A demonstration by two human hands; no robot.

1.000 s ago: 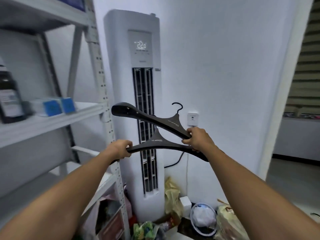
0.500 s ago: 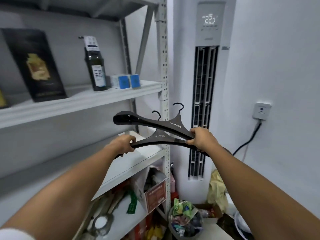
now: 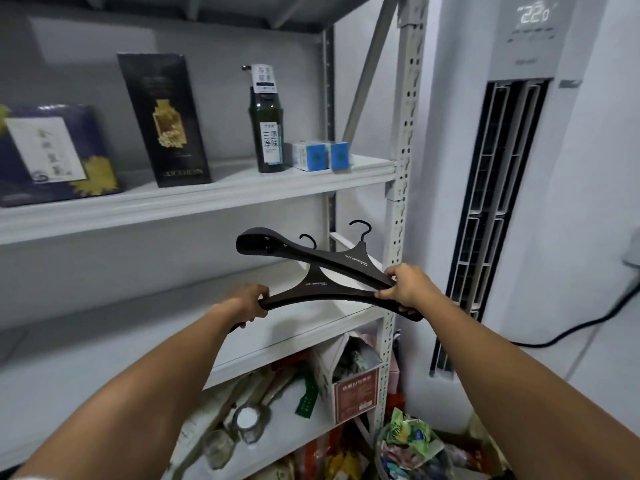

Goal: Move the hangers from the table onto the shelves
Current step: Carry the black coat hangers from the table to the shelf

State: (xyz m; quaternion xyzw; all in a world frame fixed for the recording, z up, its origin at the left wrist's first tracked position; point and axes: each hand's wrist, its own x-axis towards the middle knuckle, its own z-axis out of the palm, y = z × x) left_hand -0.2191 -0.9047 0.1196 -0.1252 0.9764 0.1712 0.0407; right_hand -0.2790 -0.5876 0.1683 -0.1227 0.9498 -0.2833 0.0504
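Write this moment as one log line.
stage: pre-placement | left hand: grips lower hanger | right hand: grips both, upper hanger crossing above | shelf: ahead, hangers not yet set down

Black hangers (image 3: 317, 289), pale grey shelves (image 3: 242, 194), dark green bottle (image 3: 268, 133), blue-ended white boxes (image 3: 318, 155).

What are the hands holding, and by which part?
Two hangers: the left hand grips the lower hanger at its left end; the right hand grips it and the upper hanger by their right arms.
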